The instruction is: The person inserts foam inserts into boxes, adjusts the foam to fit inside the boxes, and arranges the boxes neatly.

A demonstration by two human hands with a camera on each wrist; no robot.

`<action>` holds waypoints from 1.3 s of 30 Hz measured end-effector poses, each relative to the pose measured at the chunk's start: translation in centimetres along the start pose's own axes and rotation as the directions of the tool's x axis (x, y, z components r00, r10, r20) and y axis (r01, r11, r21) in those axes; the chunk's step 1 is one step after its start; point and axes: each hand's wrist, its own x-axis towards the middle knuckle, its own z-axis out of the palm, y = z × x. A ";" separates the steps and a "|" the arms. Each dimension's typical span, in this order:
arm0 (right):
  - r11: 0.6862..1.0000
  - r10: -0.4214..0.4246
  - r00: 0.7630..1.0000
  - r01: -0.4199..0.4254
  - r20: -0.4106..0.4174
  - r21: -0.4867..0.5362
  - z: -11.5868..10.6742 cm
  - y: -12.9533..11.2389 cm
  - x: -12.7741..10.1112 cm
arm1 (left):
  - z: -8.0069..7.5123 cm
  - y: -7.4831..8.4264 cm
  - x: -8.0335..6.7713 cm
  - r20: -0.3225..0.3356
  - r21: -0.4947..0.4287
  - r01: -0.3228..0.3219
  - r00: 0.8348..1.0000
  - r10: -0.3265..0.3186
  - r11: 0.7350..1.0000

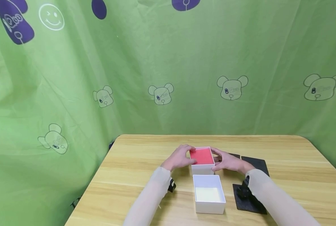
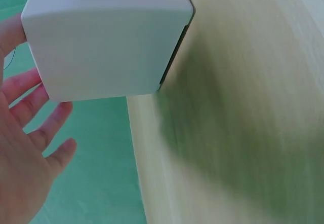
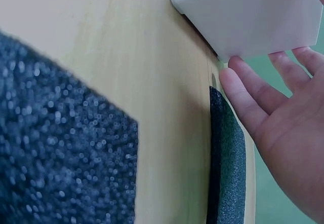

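A white box with a red top face [image 1: 202, 156] stands on the wooden table [image 1: 134, 163]. My left hand [image 1: 180, 158] lies against its left side, fingertips at the top-left corner. My right hand [image 1: 230, 162] is at its right side, thumb by the front-right corner. In the left wrist view the white box [image 2: 106, 41] fills the upper left, and the left hand [image 2: 25, 153] has its fingers spread straight beside it. The right wrist view shows the box [image 3: 248, 16] just above the straight fingers of the right hand [image 3: 283, 127].
An open white box [image 1: 210, 207] with a pale inside stands just in front of the red-topped one. Black foam pads lie to the right, one at the back [image 1: 255, 163] and one near the front [image 1: 248, 201]. A green curtain [image 1: 168, 78] hangs behind the table.
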 end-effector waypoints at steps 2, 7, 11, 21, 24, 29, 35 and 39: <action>1.000 -0.004 1.000 0.004 0.001 0.010 0.0 0.0 0.0 | 0.0 0.0 -0.1 -0.008 -0.029 -0.003 1.000 0.003 1.000; 1.000 -0.006 1.000 0.006 -0.006 0.003 0.0 -0.2 -0.1 | -0.1 0.0 -0.3 -0.014 -0.088 -0.011 1.000 0.010 0.996; 1.000 -0.006 1.000 0.006 -0.012 0.007 0.0 -0.3 -0.3 | -0.1 -0.1 -0.5 -0.024 -0.131 -0.017 1.000 0.014 0.991; 0.998 -0.032 0.999 0.029 -0.040 -0.064 -0.4 -1.4 -1.3 | -1.1 -0.4 -2.7 -0.071 -0.185 -0.100 0.994 0.088 0.978; 0.986 -0.057 0.996 0.046 -0.068 -0.162 -0.9 -2.1 -2.3 | -1.4 -0.1 -3.9 -0.050 -0.203 -0.131 0.991 0.123 0.970; 0.927 -0.103 0.990 0.060 -0.099 -0.370 -1.4 -3.4 -4.6 | -1.3 0.5 -6.0 -0.001 -0.231 -0.177 0.983 0.181 0.957; 0.820 -0.171 0.983 0.101 -0.072 -0.563 -0.8 -3.9 -7.5 | -0.3 1.0 -8.1 0.075 -0.203 -0.204 0.972 0.223 0.958; 0.769 -0.160 0.985 0.083 -0.065 -0.634 -0.2 -3.6 -9.1 | 0.3 1.3 -9.3 0.134 -0.211 -0.188 0.967 0.219 0.959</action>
